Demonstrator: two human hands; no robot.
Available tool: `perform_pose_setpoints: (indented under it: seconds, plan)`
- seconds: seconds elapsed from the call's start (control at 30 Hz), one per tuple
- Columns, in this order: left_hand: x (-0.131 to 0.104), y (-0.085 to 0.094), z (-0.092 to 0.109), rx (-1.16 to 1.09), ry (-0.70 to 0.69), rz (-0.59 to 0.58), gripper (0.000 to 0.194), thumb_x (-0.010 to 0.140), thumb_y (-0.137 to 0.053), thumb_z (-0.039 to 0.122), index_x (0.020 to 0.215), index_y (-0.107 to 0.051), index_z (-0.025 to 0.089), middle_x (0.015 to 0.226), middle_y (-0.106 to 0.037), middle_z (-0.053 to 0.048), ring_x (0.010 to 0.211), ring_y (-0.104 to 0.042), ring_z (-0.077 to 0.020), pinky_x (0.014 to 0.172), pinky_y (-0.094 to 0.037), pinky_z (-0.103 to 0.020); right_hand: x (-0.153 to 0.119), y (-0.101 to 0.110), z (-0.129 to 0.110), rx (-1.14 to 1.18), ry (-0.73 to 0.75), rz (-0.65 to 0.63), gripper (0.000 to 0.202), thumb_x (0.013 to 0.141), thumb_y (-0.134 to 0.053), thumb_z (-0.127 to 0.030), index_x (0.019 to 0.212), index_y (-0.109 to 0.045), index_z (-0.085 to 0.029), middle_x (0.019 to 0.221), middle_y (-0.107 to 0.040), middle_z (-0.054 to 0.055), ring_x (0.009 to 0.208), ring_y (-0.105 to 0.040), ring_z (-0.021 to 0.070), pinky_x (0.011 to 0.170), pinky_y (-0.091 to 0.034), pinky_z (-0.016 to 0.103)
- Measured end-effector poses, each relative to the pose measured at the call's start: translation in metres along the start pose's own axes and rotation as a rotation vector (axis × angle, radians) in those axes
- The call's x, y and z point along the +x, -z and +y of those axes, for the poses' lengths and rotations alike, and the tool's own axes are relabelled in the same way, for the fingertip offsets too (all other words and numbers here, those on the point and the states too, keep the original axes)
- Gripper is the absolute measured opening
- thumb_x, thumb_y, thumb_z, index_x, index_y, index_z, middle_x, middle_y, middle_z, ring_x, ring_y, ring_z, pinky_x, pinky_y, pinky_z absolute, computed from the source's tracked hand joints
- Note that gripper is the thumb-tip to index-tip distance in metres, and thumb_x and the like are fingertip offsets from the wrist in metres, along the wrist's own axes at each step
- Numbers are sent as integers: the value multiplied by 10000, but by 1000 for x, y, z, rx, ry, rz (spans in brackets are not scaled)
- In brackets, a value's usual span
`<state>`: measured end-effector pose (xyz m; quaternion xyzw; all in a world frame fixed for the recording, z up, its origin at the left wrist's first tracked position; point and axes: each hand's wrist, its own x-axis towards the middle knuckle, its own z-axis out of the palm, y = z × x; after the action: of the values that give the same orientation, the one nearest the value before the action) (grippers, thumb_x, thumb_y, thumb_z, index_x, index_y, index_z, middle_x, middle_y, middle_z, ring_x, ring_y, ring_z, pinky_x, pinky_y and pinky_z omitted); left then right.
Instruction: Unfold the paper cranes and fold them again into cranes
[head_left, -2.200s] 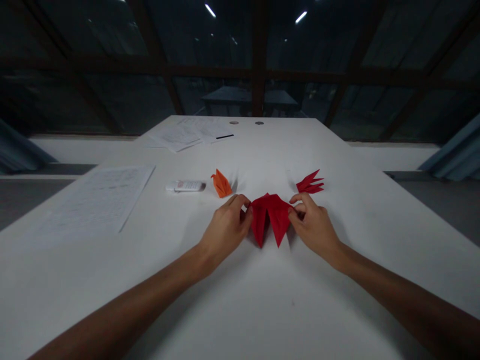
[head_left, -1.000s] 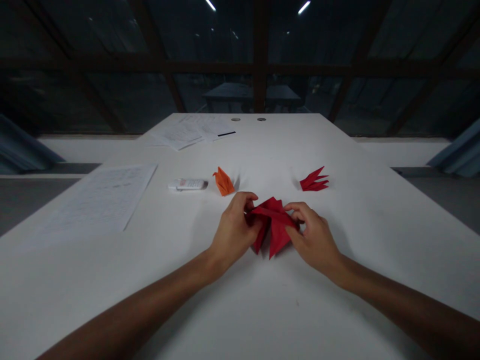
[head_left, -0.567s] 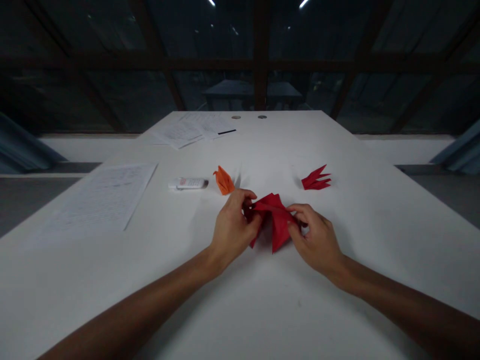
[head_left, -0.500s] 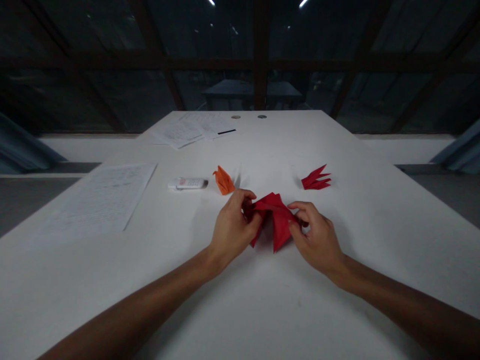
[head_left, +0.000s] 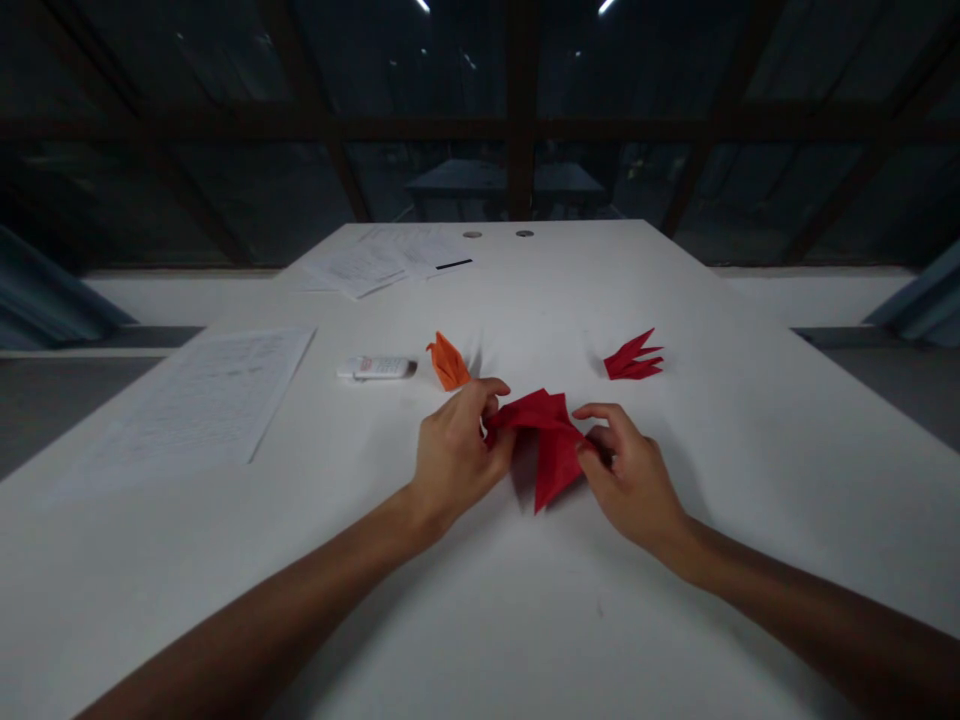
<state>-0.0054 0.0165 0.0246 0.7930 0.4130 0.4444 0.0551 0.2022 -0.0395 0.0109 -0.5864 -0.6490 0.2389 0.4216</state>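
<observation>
A folded red paper [head_left: 553,440] stands between my hands over the white table, its lower flap pointing down toward me. My left hand [head_left: 457,450] pinches its left side between thumb and fingers. On the right side, my right hand [head_left: 628,478] grips the paper's edge with thumb and curled fingers. Just beyond my left hand sits an orange folded paper figure [head_left: 448,363]. A smaller red folded paper piece with several points [head_left: 632,358] lies behind my right hand.
A white tube [head_left: 377,368] lies left of the orange figure. A printed sheet [head_left: 202,400] rests on the table [head_left: 750,430] at the left. Farther back are more papers [head_left: 367,262], a black pen [head_left: 454,264] and two round discs [head_left: 524,233].
My left hand has shifted slightly left. The red paper is spread wider, and its lower flap has swung a little left and toward me. My right hand has barely moved.
</observation>
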Motion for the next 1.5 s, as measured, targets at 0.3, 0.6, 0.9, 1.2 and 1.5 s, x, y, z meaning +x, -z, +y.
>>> perform_pose_setpoints:
  seconds: [0.3,0.6,0.9,1.2,1.5]
  plan:
    - [8,1,4,-319,53,-75,384,793,-502,0,1007,-736,217,1041,-616,-57,943,-608,-175,720,-518,-281,8,2,14,158,118,64,392,838,-460,-46,1120,-651,-241,937,-729,6,755,-667,157,654,-493,256]
    - [4,7,-3,-619,118,-232,325,849,-571,146,1052,-800,255,1218,-668,-92,1132,-627,-258,954,-522,-427,16,12,16,162,155,113,360,904,-459,-116,1086,-742,-243,1078,-774,22,1014,-704,207,901,-535,340]
    - [1,-7,-4,-802,434,-176,128,796,-765,219,914,-721,197,1081,-628,-68,948,-650,-174,801,-561,-299,14,3,14,292,31,74,173,934,-651,-315,1066,-716,-224,999,-763,43,869,-715,196,777,-572,306]
    - [-6,-8,1,-1129,549,-296,450,788,-799,212,1147,-531,250,1068,-631,-39,907,-633,-153,761,-539,-267,-2,4,3,-5,585,111,355,888,-612,-58,1160,-628,-286,1069,-786,18,969,-742,195,964,-539,420]
    - [-6,-7,5,-1079,514,-292,397,812,-785,228,1121,-537,244,1108,-608,-42,900,-620,-150,757,-557,-269,-9,9,-4,-275,875,2,357,861,-666,-138,1196,-601,-245,1132,-793,44,1080,-731,260,1217,-173,657]
